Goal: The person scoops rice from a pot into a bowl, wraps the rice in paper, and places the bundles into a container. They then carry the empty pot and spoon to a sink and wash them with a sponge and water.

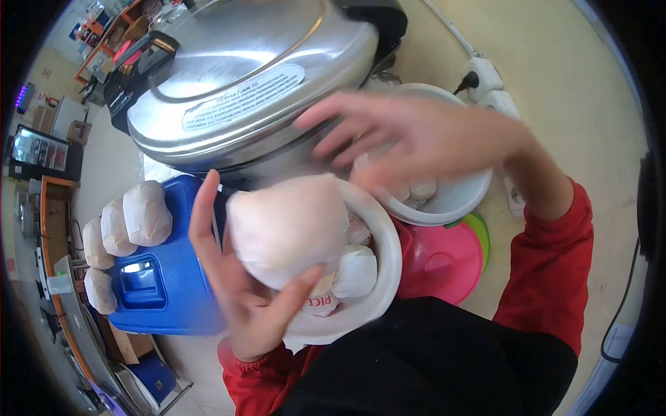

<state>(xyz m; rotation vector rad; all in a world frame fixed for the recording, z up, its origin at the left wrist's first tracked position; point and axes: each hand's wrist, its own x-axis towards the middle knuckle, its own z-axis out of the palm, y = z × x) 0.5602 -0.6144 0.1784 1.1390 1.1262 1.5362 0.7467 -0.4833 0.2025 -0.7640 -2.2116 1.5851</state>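
My left hand [250,298] holds a round white paper-wrapped rice bundle [288,229], thumb on the near side and fingers around its left. It is raised above a white tub [390,263] that contains several more wrapped bundles [355,272]; one wrapper shows the letters "RICE". To the right, my right hand [409,139] is blurred by motion, its fingers spread and nothing in them. It passes over a second white bucket [479,197], where more bundles [422,188] partly show, and is near the large steel rice cooker [243,76], whose lid is down.
At left, several wrapped bundles [147,213] rest on a blue lidded box [187,277]. A pink basin [444,260] with a green rim beneath it sits by the tubs. A power strip with a plug [479,80] lies on the right. Shelves stand at far left.
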